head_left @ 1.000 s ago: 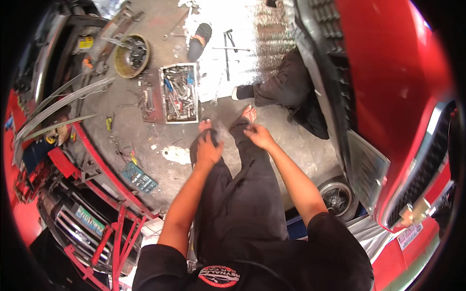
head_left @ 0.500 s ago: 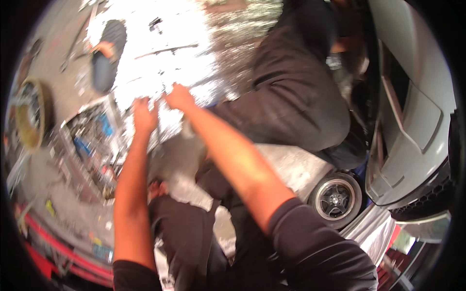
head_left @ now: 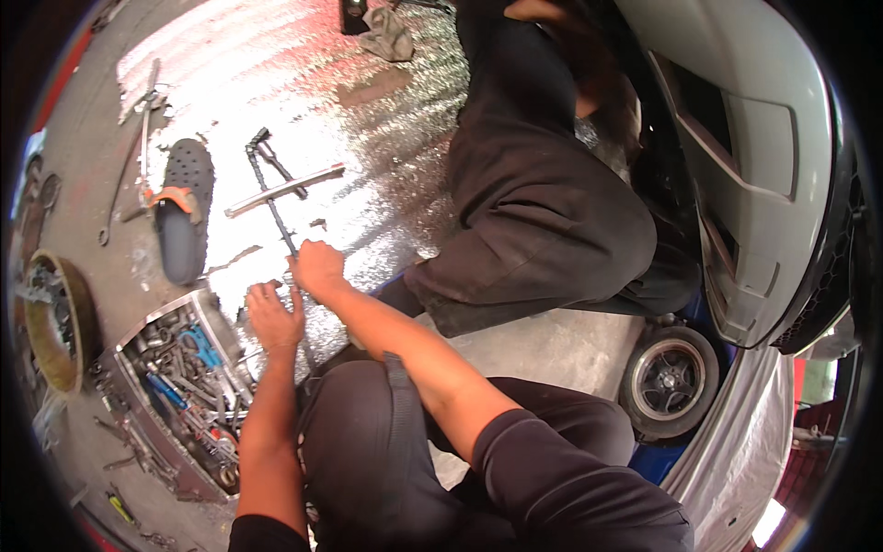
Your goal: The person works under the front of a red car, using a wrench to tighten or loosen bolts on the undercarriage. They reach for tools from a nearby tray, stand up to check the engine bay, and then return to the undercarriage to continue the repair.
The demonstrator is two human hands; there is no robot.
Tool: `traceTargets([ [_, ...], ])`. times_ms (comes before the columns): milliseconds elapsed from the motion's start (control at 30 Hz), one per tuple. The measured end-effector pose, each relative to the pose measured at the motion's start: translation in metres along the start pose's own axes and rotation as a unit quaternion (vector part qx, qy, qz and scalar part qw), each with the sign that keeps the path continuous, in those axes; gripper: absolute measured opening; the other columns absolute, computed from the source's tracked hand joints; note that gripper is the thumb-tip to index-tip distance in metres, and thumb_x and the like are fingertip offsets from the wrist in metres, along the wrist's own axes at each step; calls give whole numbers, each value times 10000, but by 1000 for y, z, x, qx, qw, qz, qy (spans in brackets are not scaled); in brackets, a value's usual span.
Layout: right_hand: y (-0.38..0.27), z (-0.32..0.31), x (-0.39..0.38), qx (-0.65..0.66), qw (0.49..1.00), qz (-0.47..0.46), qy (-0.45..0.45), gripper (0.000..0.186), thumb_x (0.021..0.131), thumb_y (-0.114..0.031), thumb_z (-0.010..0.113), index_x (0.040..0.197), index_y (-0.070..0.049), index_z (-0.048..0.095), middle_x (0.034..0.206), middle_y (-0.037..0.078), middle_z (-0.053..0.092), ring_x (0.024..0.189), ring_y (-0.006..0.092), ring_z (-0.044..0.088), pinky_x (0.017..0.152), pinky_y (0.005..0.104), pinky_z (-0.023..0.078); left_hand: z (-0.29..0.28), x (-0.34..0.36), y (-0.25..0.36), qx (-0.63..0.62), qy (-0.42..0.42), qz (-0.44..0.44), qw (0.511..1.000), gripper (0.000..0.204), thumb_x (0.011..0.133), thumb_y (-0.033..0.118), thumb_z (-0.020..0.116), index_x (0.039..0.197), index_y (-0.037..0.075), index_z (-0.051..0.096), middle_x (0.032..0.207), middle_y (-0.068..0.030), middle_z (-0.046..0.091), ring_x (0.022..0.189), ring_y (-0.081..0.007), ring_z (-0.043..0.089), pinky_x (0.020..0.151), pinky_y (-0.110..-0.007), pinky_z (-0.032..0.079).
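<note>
My right hand (head_left: 320, 269) is closed around the near end of a long dark bar-like wrench (head_left: 279, 217), which lies on a shiny foil mat (head_left: 198, 97). At its far end, a shorter dark tool (head_left: 284, 167) with a socket-like head angles off; whether the two are joined I cannot tell. A silver rod (head_left: 287, 189) lies crosswise over both. Beside and slightly nearer than the right hand, my left hand (head_left: 274, 317) rests on the foil, fingers apart, holding nothing visible.
A metal toolbox (head_left: 138, 327) full of hand tools stands at left, near a grey clog (head_left: 184, 212) and a round basin (head_left: 85, 313). Another person's dark-trousered leg (head_left: 552, 212) stretches along the right, beside a light-coloured car (head_left: 763, 166) and a small wheel (head_left: 670, 382).
The view has shifted, so the mat, tools and hands appear lower, and it is sharper. My left hand sits further back from the right hand than before.
</note>
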State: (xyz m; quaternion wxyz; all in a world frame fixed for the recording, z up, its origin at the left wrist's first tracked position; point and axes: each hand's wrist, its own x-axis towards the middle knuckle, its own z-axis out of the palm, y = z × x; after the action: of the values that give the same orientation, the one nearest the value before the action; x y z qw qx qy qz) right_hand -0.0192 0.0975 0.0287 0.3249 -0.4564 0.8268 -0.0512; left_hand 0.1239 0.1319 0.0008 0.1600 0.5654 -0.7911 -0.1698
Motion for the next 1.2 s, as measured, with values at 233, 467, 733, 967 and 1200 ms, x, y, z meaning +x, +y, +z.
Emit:
traceTargets([
  [233, -1, -11, -3, -3, 998, -56, 1, 326, 917, -241, 577, 1003, 50, 696, 858, 239, 725, 801, 420, 721, 752, 481, 585, -9, -1, -7, 35, 9, -11, 999, 457, 907, 465, 649, 1026, 26, 606, 1039, -168, 538, 1020, -356, 521, 913, -465, 442],
  [467, -38, -124, -14, 147, 988, -41, -28, 406, 833, -317, 745, 919, 70, 657, 797, 226, 707, 757, 367, 710, 701, 470, 547, -13, -3, -8, 10, 21, -6, 1000, 457, 905, 479, 647, 1026, 42, 592, 1019, -151, 524, 1012, -340, 514, 904, -460, 436],
  [733, -73, -277, -146, 358, 905, -81, -215, 259, 903, -128, 754, 1087, 27, 659, 613, -18, 547, 451, 53, 446, 401, 249, 309, -20, -3, -4, 27, -6, -14, 1000, 461, 906, 486, 624, 1042, 46, 599, 1074, -149, 531, 1085, -331, 505, 961, -457, 422],
  [967, -55, -348, -335, 85, 987, -138, -27, 339, 869, -121, 723, 1156, 47, 658, 719, 220, 623, 567, 297, 566, 588, 388, 463, -11, -10, 1, 28, -1, -21, 999, 451, 928, 480, 601, 1079, 55, 592, 1095, -148, 537, 1106, -334, 508, 986, -450, 412],
  [1200, -19, -351, -507, 88, 988, 45, 116, 345, 772, -65, 809, 1072, 59, 693, 647, 123, 607, 507, 140, 539, 511, 280, 418, -8, -4, -16, 37, 45, 1, 998, 444, 933, 454, 607, 1089, 38, 594, 1101, -154, 545, 1118, -333, 502, 994, -454, 408],
])
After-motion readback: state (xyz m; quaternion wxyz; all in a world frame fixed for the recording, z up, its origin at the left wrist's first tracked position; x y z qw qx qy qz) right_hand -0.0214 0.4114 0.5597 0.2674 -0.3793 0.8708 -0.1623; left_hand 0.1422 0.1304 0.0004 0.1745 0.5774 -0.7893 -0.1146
